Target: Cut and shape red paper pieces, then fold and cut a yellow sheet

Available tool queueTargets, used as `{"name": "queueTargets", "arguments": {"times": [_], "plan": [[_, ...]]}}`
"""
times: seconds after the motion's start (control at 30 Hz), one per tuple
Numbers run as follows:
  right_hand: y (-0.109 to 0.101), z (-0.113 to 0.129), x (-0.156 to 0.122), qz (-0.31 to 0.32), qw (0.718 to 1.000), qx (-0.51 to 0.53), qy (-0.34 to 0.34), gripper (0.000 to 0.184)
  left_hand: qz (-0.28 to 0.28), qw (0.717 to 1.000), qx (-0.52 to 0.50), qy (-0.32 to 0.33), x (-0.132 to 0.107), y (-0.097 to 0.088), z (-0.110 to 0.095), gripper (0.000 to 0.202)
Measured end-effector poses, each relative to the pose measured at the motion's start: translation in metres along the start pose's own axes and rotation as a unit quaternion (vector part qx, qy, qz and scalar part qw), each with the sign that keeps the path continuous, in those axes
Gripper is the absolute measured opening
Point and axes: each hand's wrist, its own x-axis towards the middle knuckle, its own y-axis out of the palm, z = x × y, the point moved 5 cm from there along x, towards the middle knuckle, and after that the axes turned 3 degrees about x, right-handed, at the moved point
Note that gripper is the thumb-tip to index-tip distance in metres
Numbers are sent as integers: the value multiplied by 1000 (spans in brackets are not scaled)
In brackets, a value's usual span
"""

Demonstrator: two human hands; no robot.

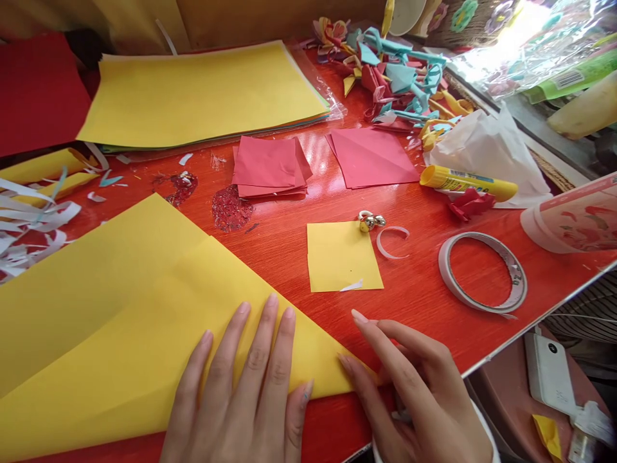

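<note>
A large sheet of yellow paper lies folded over diagonally on the red table, its pointed corner toward the right. My left hand rests flat on the folded layer with fingers spread. At that right-hand corner, my right hand pinches the paper's tip; the thumb touches the top and the other fingers curl beyond it, partly hidden. Just past the fold are a small yellow paper square, small metal bells and a curled strip.
Red paper squares and pink squares lie mid-table, behind them a yellow paper stack. Rightward are a tape roll, glue stick and cup. Folded paper pieces heap at the back; paper scraps lie left.
</note>
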Motion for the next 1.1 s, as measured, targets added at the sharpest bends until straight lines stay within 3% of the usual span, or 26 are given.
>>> {"name": "queueTargets", "arguments": {"times": [0.3, 0.4, 0.5, 0.57, 0.63, 1.1], "plan": [[2, 1, 2, 9, 1000, 4, 0, 37, 5, 1000, 5, 2, -2, 1, 0, 51], [-1, 0, 2, -57, 998, 3, 2, 49, 7, 1000, 13, 6, -2, 1, 0, 51], [-4, 5, -1, -132, 986, 1, -99, 56, 7, 1000, 25, 10, -2, 2, 0, 51], [-2, 9, -4, -124, 977, 12, -174, 40, 2, 999, 34, 16, -1, 2, 0, 50], [2, 10, -6, -103, 974, 15, -200, 24, -2, 999, 41, 22, -1, 1, 0, 50], [6, 13, -11, -106, 977, -48, -181, 23, 6, 999, 38, 10, -1, -1, 0, 52]]}}
